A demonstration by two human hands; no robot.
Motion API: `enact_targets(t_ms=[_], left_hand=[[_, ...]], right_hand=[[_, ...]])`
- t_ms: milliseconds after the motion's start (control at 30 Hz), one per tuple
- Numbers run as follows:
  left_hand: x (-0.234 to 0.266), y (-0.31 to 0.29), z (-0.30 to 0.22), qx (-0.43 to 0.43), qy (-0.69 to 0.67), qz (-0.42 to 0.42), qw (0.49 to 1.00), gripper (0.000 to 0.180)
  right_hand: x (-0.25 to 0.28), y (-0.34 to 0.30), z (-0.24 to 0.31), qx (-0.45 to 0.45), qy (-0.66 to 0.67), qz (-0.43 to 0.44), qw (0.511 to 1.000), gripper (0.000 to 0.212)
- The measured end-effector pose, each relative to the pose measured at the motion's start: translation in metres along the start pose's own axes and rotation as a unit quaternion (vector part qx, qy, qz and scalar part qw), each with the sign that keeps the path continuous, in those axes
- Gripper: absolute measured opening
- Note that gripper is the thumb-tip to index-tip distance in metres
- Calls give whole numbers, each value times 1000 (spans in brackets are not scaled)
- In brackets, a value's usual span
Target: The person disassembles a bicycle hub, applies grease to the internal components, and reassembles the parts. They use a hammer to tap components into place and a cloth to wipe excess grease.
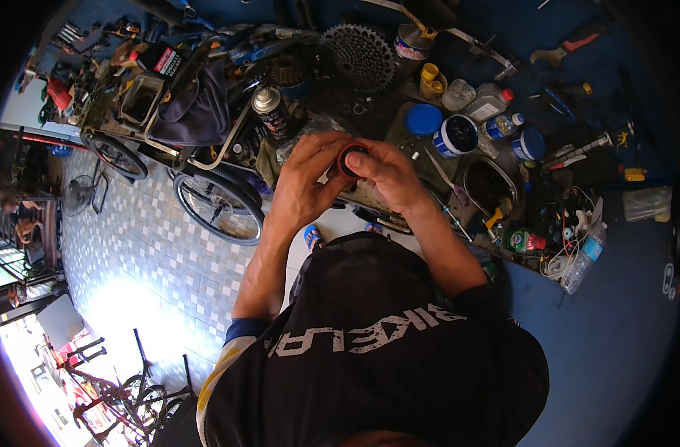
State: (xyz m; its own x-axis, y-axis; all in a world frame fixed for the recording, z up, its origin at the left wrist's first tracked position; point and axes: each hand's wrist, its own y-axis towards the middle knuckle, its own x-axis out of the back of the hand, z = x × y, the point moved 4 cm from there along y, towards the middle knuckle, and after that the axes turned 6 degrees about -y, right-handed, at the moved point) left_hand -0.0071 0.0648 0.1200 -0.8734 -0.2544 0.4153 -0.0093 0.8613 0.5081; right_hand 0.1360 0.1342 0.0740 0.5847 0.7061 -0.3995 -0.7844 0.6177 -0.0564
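Observation:
Above the workbench's near edge, my two hands meet around a small round part with a red rim and a dark centre (347, 171); its exact kind is not clear. My left hand (304, 167) grips it from the left, fingers curled along its side. From the right, my right hand (393, 177) holds it too, the thumb pressed on its dark middle. A spray can (268, 104) stands just beyond my left hand. Past my fingers lies crumpled clear plastic (321, 125), partly hidden by them.
A large bicycle cassette (361, 56) lies at the back of the bench. To the right are a blue lid (424, 119), an open tub of dark grease (457, 135) and a grey bottle (489, 102). A bicycle wheel (219, 205) is below left, and a water bottle (584, 257) far right.

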Motion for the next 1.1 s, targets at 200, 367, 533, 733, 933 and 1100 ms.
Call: enact_targets(t_ms=[200,367,533,733,933,1100], left_hand=[[-6,-5,4,19,-25,-2,1000,49],[-15,-10,16,44,-36,-8,998,47],[-18,-20,44,93,-84,-22,992,46],[0,-49,66,157,-181,-111,965,40],[94,-87,85,232,-404,-310,829,35],[161,-100,89,217,-352,-304,858,32]], right_hand=[[-2,-1,-2,23,-25,-26,999,38],[2,3,-19,44,-50,-79,995,37],[8,10,-34,-56,-56,-87,993,45],[-3,35,-33,-66,-118,32,990,60],[-63,163,39,166,-333,10,928,56],[-150,278,101,418,-524,-148,727,81]])
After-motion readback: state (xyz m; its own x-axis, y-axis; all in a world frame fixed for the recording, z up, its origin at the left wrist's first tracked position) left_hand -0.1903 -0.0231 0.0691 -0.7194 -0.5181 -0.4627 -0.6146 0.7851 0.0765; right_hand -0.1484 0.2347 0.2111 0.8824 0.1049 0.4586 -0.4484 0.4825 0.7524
